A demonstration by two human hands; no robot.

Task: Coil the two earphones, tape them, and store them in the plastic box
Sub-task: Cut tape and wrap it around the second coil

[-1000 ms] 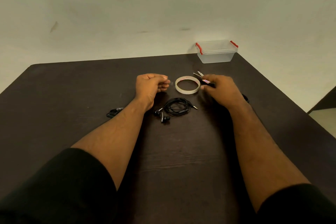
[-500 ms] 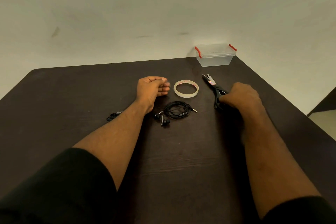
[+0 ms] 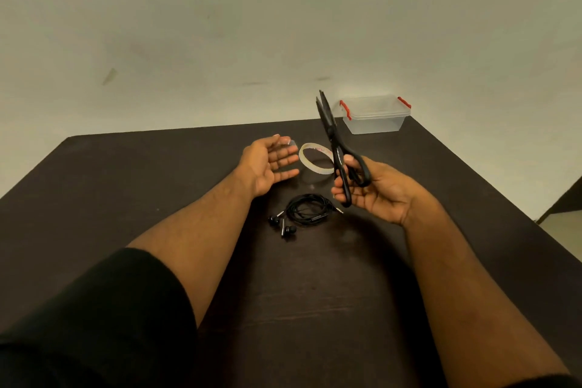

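Table [image 3: 157, 198]: big dark brown top, filling the lower view, faint scuffs near the middle.
Wall [image 3: 220, 25]: pale, plain, a few dark smudges, rising right behind the far edge of the table.
Plastic box [image 3: 374, 115]: clear tub with red clips at both ends, lid on, sitting at the far right corner of the table, well apart from everything else.
Right hand [image 3: 374, 189]: raised above the table, palm turned up, fingers curled through the handles of the black scissors [image 3: 337, 151], blades slightly parted and pointing up toward the wall.
Left hand [image 3: 271, 161]: lifted, palm up, fingers straight and relaxed, with a small clear piece of tape [image 3: 291, 142] stuck at the fingertips.
Tape roll [image 3: 316, 162]: pale ring lying flat between the two hands.
Coiled earphone [image 3: 307, 214]: black cable wound in a neat loop on the table, just below the hands, the two buds trailing out to its left, the plug poking out on the right.
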